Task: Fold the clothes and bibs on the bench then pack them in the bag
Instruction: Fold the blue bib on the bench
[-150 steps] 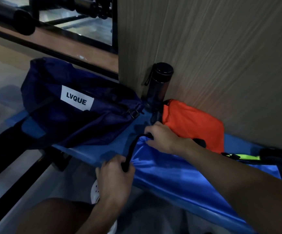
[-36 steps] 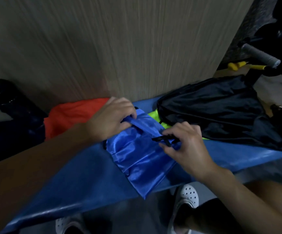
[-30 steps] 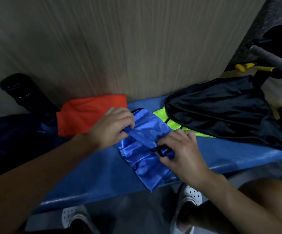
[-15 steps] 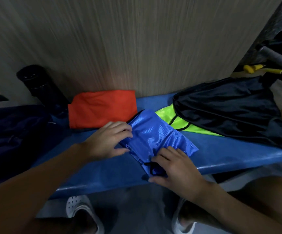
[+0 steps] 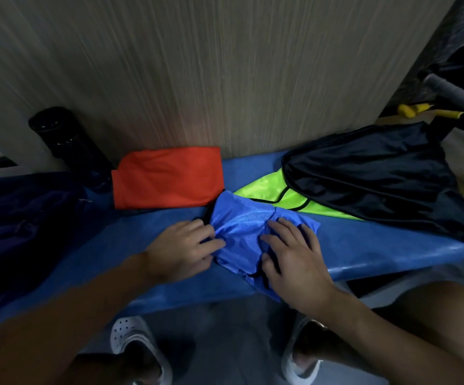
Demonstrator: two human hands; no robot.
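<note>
So its fold sets, seemingly, the blue bib (image 5: pixel 241 229) lies pressed under straight fingers: left hand (image 5: pixel 186 245) at nine o'clock, right hand (image 5: pixel 291 254) at three.

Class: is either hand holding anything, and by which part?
Nothing is gripped. The left hand presses flat on the left edge of the folded blue bib, the right hand on its right half, against the bench.
</note>
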